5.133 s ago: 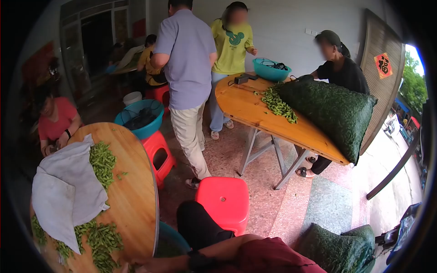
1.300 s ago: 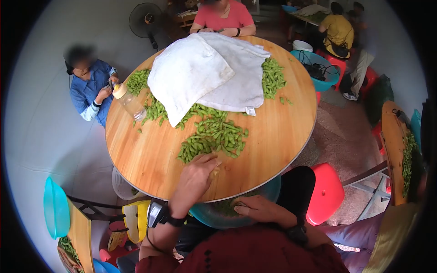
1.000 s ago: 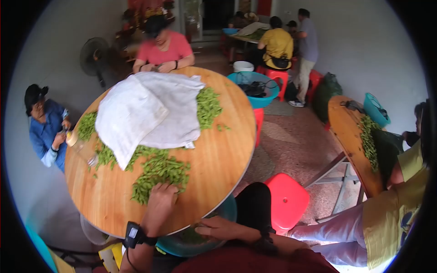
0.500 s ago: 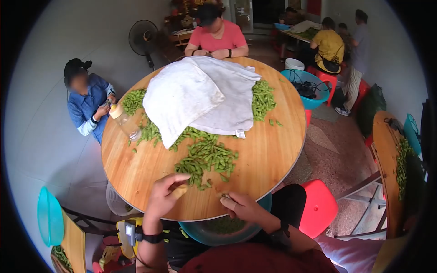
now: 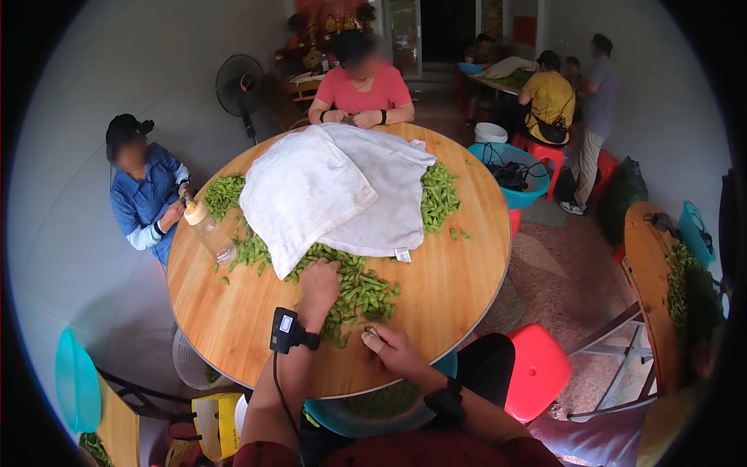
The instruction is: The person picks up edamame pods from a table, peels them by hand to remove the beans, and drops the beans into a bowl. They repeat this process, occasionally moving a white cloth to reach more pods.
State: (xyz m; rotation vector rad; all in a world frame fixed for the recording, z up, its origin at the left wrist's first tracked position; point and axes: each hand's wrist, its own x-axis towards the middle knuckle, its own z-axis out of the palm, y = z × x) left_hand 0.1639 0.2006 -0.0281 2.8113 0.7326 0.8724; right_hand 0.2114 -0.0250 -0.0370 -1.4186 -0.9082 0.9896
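green pods (image 5: 364, 299) heap toward six o'clock on the bench (image 5: 455, 292); probably light, firm, easily bruised, best pinched mid-length. left hand (image 5: 319, 292) at their ten o'clock edge: cannot tell its grip. right hand (image 5: 400, 354), bench's five o'clock: thumb and finger pressed together.

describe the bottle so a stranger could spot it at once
Find the large round wooden table. Near its left edge in the picture, between the person in blue and the draped white cloth, is the clear bottle with a cream lid. Its tall, transparent shape sets it apart from the small green pods beside it.
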